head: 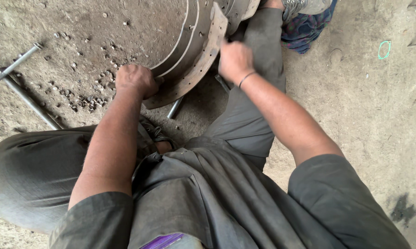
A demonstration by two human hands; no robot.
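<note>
Dirt floor (364, 115), hands gripping brake shoe (196, 69) edge

Rusty curved brake shoe (196, 64), perforated, on edge

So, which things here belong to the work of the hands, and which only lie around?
In the work:
- curved brake shoe, with holes along its lining
- left hand, gripping its lower end
- right hand, closed near its upper edge

Lying about:
- metal rods
- small rivets scattered on the ground
- green ring
- patterned cloth
</note>
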